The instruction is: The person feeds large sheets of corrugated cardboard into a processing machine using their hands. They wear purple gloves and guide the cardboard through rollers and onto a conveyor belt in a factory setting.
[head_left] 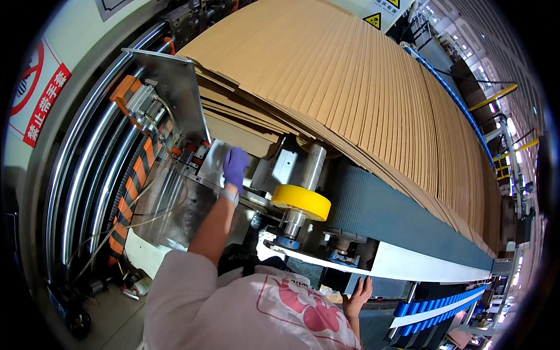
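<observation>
My left hand (235,168), in a purple glove, is over the metal plate of the machine, just below several brown cardboard sheets (242,133). Its fingers look curled in; whatever they may hold is hidden. To its right, a yellow wheel (301,202) sits on a steel shaft (314,166). My bare right hand (357,294) rests with fingers apart against the lower edge of the conveyor's white side panel (420,262). Above the dark green belt (373,195), overlapping cardboard sheets (350,87) lie in a long, leaning row.
An upright metal plate (181,87) stands left of the cardboard. Farther left are chrome rollers (76,175), an orange-and-black striped strip (131,201) and loose hoses. Blue rollers (437,312) run along the lower right. A wheeled machine foot (77,322) stands on the floor.
</observation>
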Tool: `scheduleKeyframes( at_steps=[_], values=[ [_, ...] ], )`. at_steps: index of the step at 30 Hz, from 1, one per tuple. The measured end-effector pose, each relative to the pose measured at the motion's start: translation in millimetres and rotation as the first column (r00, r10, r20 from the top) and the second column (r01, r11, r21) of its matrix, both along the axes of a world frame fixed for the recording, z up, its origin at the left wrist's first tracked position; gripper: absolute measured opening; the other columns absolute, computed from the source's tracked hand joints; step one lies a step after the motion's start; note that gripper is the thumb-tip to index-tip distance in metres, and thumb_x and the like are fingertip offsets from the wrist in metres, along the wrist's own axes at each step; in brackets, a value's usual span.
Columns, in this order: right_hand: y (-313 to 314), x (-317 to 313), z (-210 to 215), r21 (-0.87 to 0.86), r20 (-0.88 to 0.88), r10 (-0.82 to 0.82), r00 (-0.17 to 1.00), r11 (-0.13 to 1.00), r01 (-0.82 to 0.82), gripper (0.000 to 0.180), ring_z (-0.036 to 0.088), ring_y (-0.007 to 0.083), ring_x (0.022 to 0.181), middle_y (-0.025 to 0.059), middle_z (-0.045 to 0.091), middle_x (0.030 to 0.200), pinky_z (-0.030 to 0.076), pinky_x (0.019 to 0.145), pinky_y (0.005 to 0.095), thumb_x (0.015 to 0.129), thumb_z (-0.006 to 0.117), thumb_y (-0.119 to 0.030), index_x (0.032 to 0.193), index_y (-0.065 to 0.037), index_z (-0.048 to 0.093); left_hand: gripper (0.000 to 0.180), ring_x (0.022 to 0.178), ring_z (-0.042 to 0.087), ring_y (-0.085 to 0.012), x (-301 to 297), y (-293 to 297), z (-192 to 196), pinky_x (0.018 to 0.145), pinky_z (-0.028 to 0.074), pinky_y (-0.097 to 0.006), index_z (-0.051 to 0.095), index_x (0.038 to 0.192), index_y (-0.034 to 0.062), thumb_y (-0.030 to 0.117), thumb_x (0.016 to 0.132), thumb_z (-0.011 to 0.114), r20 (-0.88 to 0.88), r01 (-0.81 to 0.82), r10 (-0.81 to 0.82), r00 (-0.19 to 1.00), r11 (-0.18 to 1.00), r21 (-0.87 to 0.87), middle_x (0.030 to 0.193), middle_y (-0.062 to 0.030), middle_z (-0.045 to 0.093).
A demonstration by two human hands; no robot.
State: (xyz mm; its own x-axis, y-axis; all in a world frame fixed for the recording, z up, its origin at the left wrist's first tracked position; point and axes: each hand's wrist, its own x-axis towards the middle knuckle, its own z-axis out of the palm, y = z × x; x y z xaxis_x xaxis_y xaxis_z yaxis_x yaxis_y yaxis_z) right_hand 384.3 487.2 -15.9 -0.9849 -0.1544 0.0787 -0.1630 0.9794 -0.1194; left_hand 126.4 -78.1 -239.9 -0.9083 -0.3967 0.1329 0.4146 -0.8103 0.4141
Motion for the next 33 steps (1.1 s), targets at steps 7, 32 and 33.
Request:
scheduleKeyframes(
  at_steps=[7, 32, 33],
  values=[
    [-2.1, 3.9, 4.0, -0.009, -0.015, -0.003, 1.000, 1.000, 0.003, 0.092, 0.026, 0.0446, 0.134, 0.0232, 0.028, 0.146, 0.021, 0.108, 0.0568, 0.057, 0.081, -0.011, 0.137, -0.006, 0.035, 0.039, 0.117, 0.051, -0.0239, -130.8, -48.6, 184.7, 0.114, 0.014, -0.051, 0.045, 0.134, 0.0157, 0.032, 0.099, 0.043, 0.109, -0.276, 0.309, 0.945, 0.930, -0.242, 0.133, -0.0079, 0.051],
    [5.1, 8.5, -6.8, -0.007, -0.016, -0.028, 0.999, 1.000, 0.028, 0.091, 0.024, 0.0454, 0.135, 0.0248, 0.027, 0.146, 0.018, 0.109, 0.0577, 0.056, 0.076, -0.004, 0.137, -0.006, 0.035, 0.036, 0.100, 0.054, -0.0242, -117.3, -24.6, 229.9, 0.081, 0.043, -0.047, 0.045, 0.131, 0.0277, 0.035, 0.095, 0.046, 0.316, -0.085, 0.069, 0.946, 0.996, 0.037, 0.116, -0.0034, 0.054],
    [4.8, 8.1, -6.1, -0.007, -0.012, -0.028, 1.000, 1.000, 0.028, 0.090, 0.024, 0.0453, 0.136, 0.0247, 0.027, 0.146, 0.018, 0.109, 0.0575, 0.056, 0.077, -0.005, 0.137, -0.006, 0.035, 0.038, 0.112, 0.049, -0.0270, -115.2, -23.0, 230.8, 0.090, 0.039, -0.052, 0.043, 0.133, 0.0273, 0.035, 0.095, 0.046, 0.278, -0.069, 0.060, 0.959, 0.997, 0.025, 0.127, -0.0035, 0.049]
  ],
)
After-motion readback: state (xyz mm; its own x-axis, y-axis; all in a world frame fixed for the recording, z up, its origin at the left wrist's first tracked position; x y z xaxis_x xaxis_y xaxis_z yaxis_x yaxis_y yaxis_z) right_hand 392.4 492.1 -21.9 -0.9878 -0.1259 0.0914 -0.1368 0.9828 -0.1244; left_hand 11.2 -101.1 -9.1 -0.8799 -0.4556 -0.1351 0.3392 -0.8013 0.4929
